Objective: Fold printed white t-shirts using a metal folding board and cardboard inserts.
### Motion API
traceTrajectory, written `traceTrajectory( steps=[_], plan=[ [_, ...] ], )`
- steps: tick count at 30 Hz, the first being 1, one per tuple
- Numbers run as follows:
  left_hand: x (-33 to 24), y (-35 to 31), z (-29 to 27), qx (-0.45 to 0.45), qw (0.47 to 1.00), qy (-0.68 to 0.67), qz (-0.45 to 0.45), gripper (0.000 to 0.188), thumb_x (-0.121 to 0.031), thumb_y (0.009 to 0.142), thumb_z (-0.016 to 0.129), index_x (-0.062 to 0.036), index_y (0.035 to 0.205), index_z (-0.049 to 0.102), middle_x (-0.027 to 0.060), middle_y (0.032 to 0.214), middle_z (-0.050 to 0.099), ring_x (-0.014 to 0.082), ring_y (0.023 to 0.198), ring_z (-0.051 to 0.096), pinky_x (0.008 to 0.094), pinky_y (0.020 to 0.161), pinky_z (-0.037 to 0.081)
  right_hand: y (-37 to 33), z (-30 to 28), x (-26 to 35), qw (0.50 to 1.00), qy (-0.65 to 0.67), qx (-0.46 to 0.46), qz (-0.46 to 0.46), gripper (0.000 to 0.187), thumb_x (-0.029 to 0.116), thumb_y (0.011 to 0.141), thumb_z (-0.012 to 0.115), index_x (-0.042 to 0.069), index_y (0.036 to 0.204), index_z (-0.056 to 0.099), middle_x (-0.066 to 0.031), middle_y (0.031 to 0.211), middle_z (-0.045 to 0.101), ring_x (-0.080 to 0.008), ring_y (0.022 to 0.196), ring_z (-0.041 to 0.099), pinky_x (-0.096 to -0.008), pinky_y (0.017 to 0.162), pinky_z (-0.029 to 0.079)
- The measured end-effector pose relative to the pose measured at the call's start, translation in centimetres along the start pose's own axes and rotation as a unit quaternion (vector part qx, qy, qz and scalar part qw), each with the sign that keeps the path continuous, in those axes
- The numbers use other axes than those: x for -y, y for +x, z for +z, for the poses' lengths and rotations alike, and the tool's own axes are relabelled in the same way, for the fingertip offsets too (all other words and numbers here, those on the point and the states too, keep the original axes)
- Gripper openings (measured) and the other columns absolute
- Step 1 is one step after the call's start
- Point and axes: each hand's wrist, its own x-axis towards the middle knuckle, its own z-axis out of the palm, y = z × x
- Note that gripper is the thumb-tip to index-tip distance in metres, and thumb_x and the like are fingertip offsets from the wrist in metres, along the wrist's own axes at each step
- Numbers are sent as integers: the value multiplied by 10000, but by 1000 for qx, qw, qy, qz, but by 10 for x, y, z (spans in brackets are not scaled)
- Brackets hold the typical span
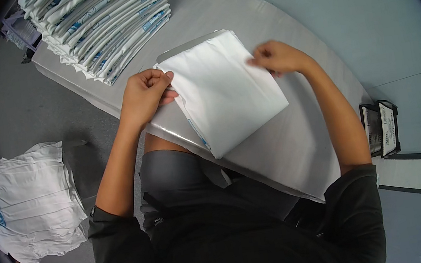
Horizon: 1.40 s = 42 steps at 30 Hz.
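A folded white garment (227,92) lies on the grey table (313,113) in front of me, one corner reaching the near edge. A grey flat sheet or board (184,47) shows along its far side, and a bit of blue print peeks out at its left edge. My left hand (145,95) is closed on that left edge, thumb on top and fingers beneath. At the opposite edge is my right hand (279,59), its fingers curled and blurred by motion. The fingertips overlap the cloth there, but whether they grip it cannot be made out.
A tall stack of folded white garments with blue print (108,28) stands at the table's far left. Lower left, beside the table, is a pile of white garments (35,203). A pale wall (343,15) runs behind the table; a black-framed holder (381,129) is at right.
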Motion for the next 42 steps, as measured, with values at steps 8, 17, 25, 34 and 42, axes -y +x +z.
traceTrajectory(
  steps=[8,17,25,34,42],
  plan=[
    [10,9,5,-1,999,-44,12,158,-140,1002,619,3,936,621,23,728,647,82,652,657,218,600,575,62,29,-3,954,148,-246,-91,265,287,982,616,29,937,654,20,742,569,-79,665,472,-266,605,396],
    [15,18,3,1,1000,-23,1,227,-195,1062,507,17,992,551,80,817,640,128,683,661,264,632,608,68,30,-2,938,187,-280,-80,173,208,1008,524,58,952,590,22,740,535,-83,677,434,-273,650,387],
    [6,8,9,-26,998,46,36,237,-254,1061,515,-18,1047,534,96,959,607,148,762,648,289,693,594,90,29,-2,946,75,-296,-107,166,209,1009,492,60,968,554,-64,713,554,-165,669,496,-333,679,434],
    [4,-30,55,55,727,575,371,554,-474,988,555,-288,1501,460,108,1595,361,341,1509,254,565,1225,143,81,32,11,945,47,-320,-54,220,282,1010,533,66,992,571,-131,798,655,-246,719,606,-383,716,475],
    [20,10,17,-121,714,625,290,525,-473,1004,514,-247,1478,502,55,1515,484,271,1399,437,570,1138,263,43,59,3,863,-144,-407,-263,337,342,990,576,188,1284,639,-151,1296,597,-313,1184,537,-399,979,465]
  ],
)
